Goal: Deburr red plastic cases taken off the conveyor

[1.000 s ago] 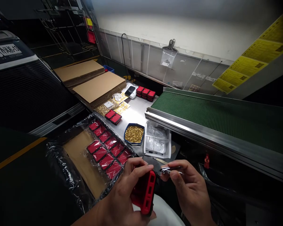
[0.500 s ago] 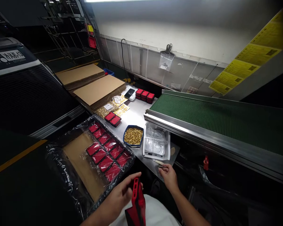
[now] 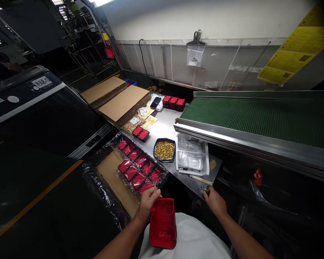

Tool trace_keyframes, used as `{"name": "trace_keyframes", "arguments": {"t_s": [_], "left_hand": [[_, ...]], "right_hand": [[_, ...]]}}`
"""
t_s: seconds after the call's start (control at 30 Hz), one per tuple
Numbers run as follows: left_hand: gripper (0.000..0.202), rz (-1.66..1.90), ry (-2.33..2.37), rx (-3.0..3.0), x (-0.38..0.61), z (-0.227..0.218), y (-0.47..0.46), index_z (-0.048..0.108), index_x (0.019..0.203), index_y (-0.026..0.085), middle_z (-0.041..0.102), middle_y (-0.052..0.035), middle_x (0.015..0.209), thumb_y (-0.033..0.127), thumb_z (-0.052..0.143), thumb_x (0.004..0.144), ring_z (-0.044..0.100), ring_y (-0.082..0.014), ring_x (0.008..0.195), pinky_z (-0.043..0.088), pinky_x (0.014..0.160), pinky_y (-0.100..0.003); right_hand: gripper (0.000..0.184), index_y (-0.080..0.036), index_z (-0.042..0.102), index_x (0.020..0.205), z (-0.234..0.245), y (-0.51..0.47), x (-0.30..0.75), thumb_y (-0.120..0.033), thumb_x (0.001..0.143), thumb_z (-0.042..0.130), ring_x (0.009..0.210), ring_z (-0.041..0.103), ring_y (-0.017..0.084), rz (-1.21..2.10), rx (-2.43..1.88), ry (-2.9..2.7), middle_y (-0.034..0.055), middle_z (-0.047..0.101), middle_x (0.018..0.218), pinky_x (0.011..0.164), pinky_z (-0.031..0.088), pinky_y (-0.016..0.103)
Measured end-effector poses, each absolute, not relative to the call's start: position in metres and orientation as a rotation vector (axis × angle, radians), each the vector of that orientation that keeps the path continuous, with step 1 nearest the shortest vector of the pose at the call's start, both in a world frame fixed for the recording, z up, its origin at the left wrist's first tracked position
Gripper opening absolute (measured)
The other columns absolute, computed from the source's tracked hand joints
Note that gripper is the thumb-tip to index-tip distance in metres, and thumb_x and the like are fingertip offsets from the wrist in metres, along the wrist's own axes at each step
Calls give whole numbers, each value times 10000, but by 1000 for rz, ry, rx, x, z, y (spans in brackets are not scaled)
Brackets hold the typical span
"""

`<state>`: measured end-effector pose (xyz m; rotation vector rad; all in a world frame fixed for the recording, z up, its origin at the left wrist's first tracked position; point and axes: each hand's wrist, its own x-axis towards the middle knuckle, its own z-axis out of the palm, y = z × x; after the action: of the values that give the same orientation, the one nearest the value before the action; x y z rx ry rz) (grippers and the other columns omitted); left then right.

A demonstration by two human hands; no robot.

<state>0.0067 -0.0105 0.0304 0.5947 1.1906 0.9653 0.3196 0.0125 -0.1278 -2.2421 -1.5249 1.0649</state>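
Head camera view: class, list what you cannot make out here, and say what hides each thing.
Head view:
1. Metal tool: right hand covers most; grip unclear.
2. Red case in left hand: underside faces away.
3. Yellow sheets: print too small, cut by the edge.

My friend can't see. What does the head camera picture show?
A left hand holds a red case; the right hand rests at the table edge by a metal tool. Beyond lie more red cases and a tray of gold bits.
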Motion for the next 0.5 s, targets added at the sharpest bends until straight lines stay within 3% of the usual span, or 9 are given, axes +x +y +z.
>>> {"name": "trace_keyframes", "arguments": {"t_s": [0.07,0.13,0.2,0.33,0.5], "left_hand": [[315,930,1063,451,22,30,-13,629,717,160,675,-56,832,467,691,751,596,-200,815,446,733,-273],[414,823,919,299,35,33,-15,659,903,149,685,-145,1059,532,617,752,628,-320,991,484,846,-424],[567,723,815,175,44,37,-14,637,1055,121,684,-198,1049,612,513,798,663,-356,926,495,824,-520],[617,772,806,43,48,44,-6,624,1081,137,698,-126,894,674,405,869,678,-271,765,517,787,-461],[660,898,908,-8,50,59,3,646,1039,124,708,-119,900,715,416,858,666,-227,776,513,743,-339]], "right_hand": [[270,-227,535,829,-118,12,313,-493,795,561,660,599,244,1106,-2205,-1513,27,613,673,621,385,340],[308,-221,552,856,-105,14,303,-526,813,539,655,593,218,1150,-2134,-1493,7,600,659,627,407,322],[367,-210,582,865,-85,19,289,-570,821,521,643,574,194,1199,-2046,-1485,-10,577,647,627,425,303],[428,-210,627,870,-12,30,259,-612,854,482,631,522,156,1294,-1819,-1509,-19,579,679,595,417,269],[247,-227,658,914,93,27,227,-448,886,552,671,557,148,1327,-1493,-1738,-1,653,770,613,419,265]]}}
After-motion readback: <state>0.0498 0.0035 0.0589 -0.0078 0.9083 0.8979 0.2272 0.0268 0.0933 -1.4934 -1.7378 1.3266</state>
